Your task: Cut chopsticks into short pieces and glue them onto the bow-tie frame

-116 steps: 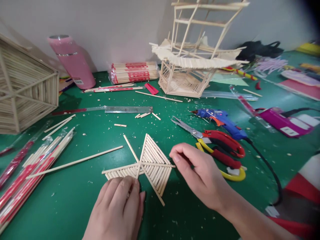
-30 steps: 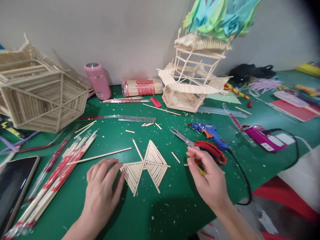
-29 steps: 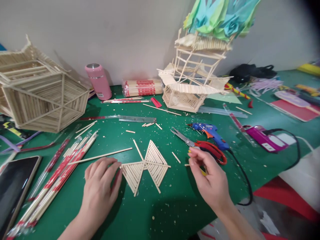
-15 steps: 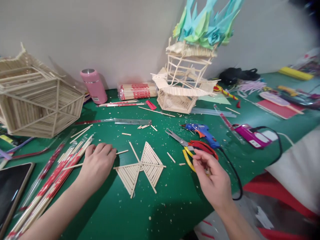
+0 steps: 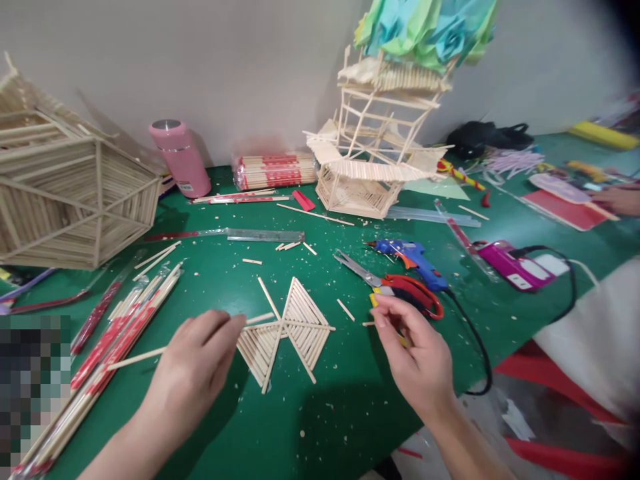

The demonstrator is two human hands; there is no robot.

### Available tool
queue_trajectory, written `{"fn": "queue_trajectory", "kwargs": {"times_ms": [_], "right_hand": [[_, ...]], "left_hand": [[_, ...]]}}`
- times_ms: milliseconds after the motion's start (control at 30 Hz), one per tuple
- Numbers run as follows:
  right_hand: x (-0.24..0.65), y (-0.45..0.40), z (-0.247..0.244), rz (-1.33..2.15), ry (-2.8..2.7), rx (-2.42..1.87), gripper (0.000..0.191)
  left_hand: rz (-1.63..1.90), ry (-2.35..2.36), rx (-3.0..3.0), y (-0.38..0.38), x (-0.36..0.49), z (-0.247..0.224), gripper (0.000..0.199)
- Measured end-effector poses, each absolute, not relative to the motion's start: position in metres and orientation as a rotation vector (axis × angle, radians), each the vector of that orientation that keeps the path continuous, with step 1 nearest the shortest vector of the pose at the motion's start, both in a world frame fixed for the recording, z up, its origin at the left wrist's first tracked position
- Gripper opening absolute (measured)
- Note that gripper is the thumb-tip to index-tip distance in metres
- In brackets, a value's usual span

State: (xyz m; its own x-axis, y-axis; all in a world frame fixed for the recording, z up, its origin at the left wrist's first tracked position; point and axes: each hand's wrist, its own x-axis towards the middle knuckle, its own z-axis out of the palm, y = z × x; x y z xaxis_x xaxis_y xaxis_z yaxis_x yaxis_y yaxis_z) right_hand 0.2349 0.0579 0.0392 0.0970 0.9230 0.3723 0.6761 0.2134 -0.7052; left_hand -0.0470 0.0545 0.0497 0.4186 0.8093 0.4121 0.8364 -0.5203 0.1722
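My left hand [image 5: 197, 363] grips a thin wooden stick [image 5: 137, 358]; one end sticks out behind the wrist side, the other reaches over the left part of a fan-shaped stick panel [image 5: 313, 333]. That panel lies flat, its crossed sticks meeting in the middle, with two wedges filled by shorter sticks. To its right, my right hand [image 5: 413, 350] hovers with thumb and fingertips pinched together; whatever is between them is hidden. Yellow handles [image 5: 375, 298] of a tool show partly behind it. Scissors [image 5: 363, 270] with red-and-black handles and a blue glue gun [image 5: 407, 257] lie just beyond.
Bundled sticks in red wrappers [image 5: 125, 333] lie at left. A large stick model [image 5: 95, 207], a pink bottle [image 5: 181, 160] and a tall stick tower [image 5: 375, 147] stand at the back. A purple power strip [image 5: 515, 267] and another person's hand [image 5: 620, 199] are at right.
My left hand has moved right and down, carrying the stick so its tip is now over the panel. My right hand has shifted slightly left. Another person's hand has appeared at far right.
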Motion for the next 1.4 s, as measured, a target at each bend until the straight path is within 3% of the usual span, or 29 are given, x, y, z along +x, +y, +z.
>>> {"fn": "queue_trajectory", "kwargs": {"times_ms": [267, 867, 1400], "right_hand": [[0.178, 0.066, 0.050, 0.711, -1.935, -1.179, 0.019], [0.169, 0.065, 0.031, 0.675, -2.123, -1.254, 0.030], [0.168, 0.066, 0.032, 0.679, -2.130, -1.295, 0.024]], "left_hand": [[-0.678, -1.408, -2.656, 0.036, -0.021, 0.035, 0.022], [-0.526, -1.476, -2.540, 0.040, -0.015, 0.032, 0.029], [-0.373, -1.401, -2.593, 0.035, -0.018, 0.031, 0.023]]}}
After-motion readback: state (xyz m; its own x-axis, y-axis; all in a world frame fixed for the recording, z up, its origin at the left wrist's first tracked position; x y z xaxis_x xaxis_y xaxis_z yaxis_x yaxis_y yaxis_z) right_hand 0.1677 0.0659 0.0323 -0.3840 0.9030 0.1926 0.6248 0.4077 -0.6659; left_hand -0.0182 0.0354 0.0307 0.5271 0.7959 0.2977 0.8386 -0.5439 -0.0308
